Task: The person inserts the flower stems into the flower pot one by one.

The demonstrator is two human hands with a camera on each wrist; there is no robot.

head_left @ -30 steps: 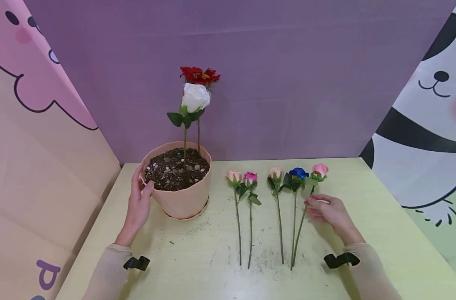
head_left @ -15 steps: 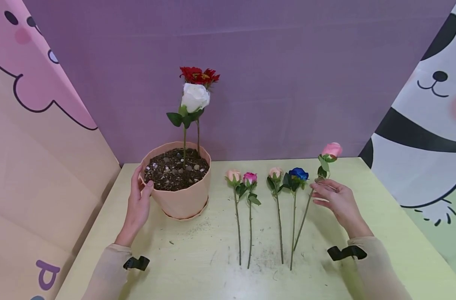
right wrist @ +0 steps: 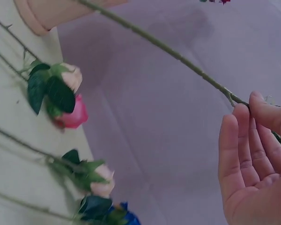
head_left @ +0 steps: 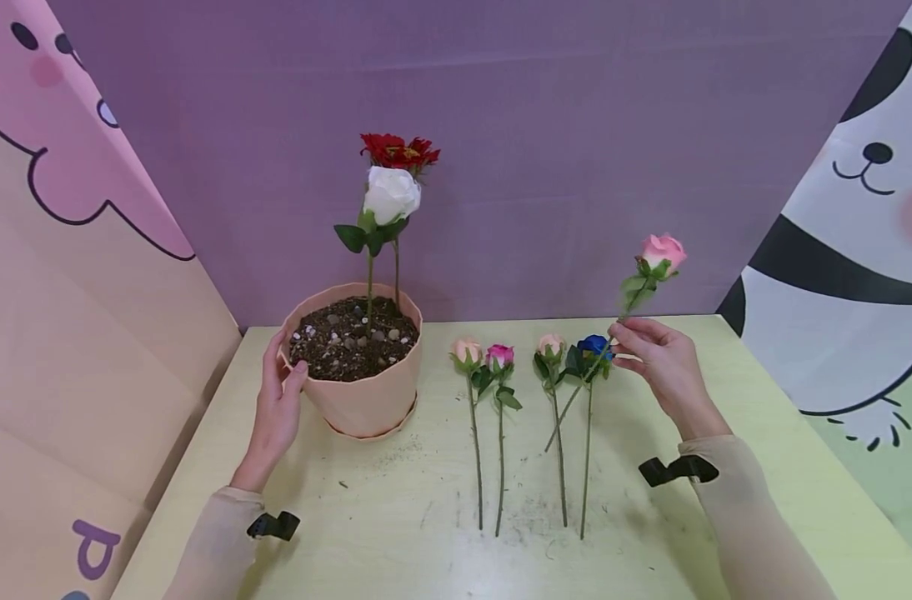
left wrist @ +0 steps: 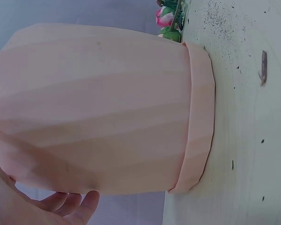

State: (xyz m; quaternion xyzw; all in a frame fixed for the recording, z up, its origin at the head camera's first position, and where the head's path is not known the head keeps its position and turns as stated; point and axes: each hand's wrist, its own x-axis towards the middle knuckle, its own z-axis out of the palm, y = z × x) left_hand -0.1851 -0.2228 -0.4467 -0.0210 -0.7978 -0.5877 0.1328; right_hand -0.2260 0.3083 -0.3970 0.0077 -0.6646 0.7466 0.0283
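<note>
My right hand pinches the stem of a pink rose between thumb and fingertips, just under its leaves. The rose is raised off the table, its bloom tilted up to the right and its stem slanting down to the left. My left hand holds the pink flower pot at the left of its rim; in the left wrist view its fingertips lie against the pot's side. Soil with pebbles fills the pot. A white rose and red flowers stand upright in it.
On the table lie a peach rose, a magenta rose, another peach rose and a blue rose, stems toward me. Specks of soil are scattered about. A purple backdrop rises behind the table's far edge.
My right hand has lifted the pink rose from the table, its bloom going up and its stem end swinging left over the other stems. The left hand and pot have stayed put.
</note>
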